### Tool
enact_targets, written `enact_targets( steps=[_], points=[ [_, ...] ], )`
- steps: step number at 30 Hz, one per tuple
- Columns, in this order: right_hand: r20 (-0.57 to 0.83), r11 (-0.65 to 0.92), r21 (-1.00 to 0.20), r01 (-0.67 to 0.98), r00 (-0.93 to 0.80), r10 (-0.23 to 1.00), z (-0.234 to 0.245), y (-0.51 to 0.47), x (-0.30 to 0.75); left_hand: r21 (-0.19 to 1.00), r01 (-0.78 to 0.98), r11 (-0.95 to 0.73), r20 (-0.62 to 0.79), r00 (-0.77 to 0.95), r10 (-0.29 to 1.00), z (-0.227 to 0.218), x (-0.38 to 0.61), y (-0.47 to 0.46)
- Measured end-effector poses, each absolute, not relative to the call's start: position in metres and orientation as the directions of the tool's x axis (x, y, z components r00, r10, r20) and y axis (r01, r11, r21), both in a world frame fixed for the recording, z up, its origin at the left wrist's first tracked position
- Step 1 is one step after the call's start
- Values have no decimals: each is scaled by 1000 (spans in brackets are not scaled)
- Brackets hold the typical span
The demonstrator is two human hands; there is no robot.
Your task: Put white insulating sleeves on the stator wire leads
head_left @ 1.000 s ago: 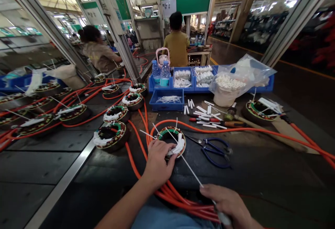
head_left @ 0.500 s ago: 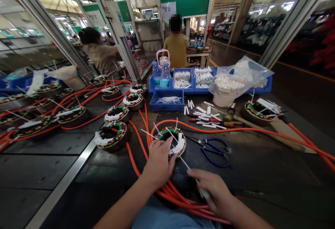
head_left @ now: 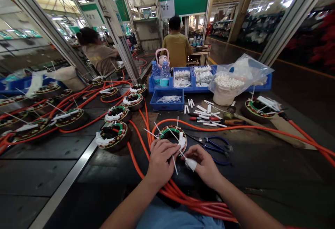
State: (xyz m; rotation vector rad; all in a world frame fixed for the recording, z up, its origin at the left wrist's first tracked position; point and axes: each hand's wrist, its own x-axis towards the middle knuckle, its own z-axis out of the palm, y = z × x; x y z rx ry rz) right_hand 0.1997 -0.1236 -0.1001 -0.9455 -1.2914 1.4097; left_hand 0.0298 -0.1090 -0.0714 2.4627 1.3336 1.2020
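Note:
In front of me lies a motor stator [head_left: 167, 131], a ring with green and copper-coloured parts, white sleeving and several thin white cable ties standing up from it. My left hand [head_left: 162, 159] is closed over its near rim, fingers together. A loose tie end [head_left: 175, 165] sticks out below these fingers. My right hand [head_left: 205, 166] grips a thin pointed tool [head_left: 191, 164] with a white-wrapped handle. Its tip reaches the near right rim beside my left fingertips; the exact contact is hidden.
Blue-handled scissors [head_left: 216, 145] lie right of the stator. Behind are white sleeve pieces [head_left: 202, 108], a blue tray of ties [head_left: 167, 105] and a bagged tub [head_left: 226, 89]. Orange cables [head_left: 188, 203] cross the bench. Several stators [head_left: 112, 135] stand left. Two people sit beyond.
My right hand has moved up and left, bringing the tool from below to the stator's near rim. The left fingers have shifted toward that rim, and a tie end now points down.

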Motion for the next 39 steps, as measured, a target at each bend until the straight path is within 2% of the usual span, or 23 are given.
enact_targets(
  steps=[6, 7, 9, 10, 12, 14, 16, 18, 20, 23, 26, 27, 29, 31, 33, 36, 39],
  points=[
    [-41, -48, -998, -43, -150, 988, -96, -105, 184, 403, 651, -644, 587, 356, 727, -71, 27, -108],
    [-19, -16, -1000, 23, -146, 989, -94, -103, 183, 403, 648, -646, 584, 361, 727, -71, 27, -108],
    [134, 186, -939, 289, -189, 973, -87, -102, 187, 401, 645, -651, 584, 368, 724, -71, 26, -108],
    [241, 335, -824, 457, -252, 937, -83, -102, 190, 401, 643, -652, 585, 368, 723, -70, 26, -108],
    [415, 598, -432, 675, -440, 797, -74, -102, 198, 409, 646, -645, 571, 371, 733, -69, 26, -110],
    [490, 747, -68, 661, -630, 602, -67, -102, 204, 418, 687, -594, 507, 366, 780, -67, 27, -111],
    [527, 836, 122, 535, -748, 403, -61, -98, 206, 413, 750, -517, 410, 354, 841, -63, 28, -112],
    [560, 860, 200, 469, -775, 292, -57, -88, 203, 399, 783, -477, 321, 369, 873, -60, 28, -111],
    [597, 831, 204, 517, -739, 313, -53, -72, 197, 391, 774, -498, 272, 419, 866, -57, 28, -109],
    [611, 801, 68, 595, -660, 438, -49, -49, 192, 360, 764, -535, 266, 466, 844, -56, 26, -106],
    [471, 848, -153, 508, -717, 514, -50, -47, 196, 279, 793, -541, 269, 477, 837, -58, 26, -106],
    [410, 846, -193, 496, -743, 529, -51, -51, 198, 251, 804, -540, 278, 474, 835, -60, 27, -106],
    [336, 832, -170, 529, -762, 553, -55, -60, 201, 217, 818, -533, 314, 458, 832, -65, 28, -106],
    [343, 812, -81, 578, -749, 568, -60, -66, 199, 219, 821, -528, 361, 435, 825, -70, 29, -106],
    [374, 790, -45, 612, -723, 581, -62, -65, 194, 246, 806, -539, 410, 417, 811, -74, 29, -104],
    [351, 746, -85, 661, -681, 643, -62, -56, 182, 295, 757, -584, 475, 414, 776, -79, 28, -103],
    [224, 731, -119, 672, -699, 679, -59, -45, 172, 326, 725, -607, 511, 405, 758, -82, 29, -102]
  ],
)
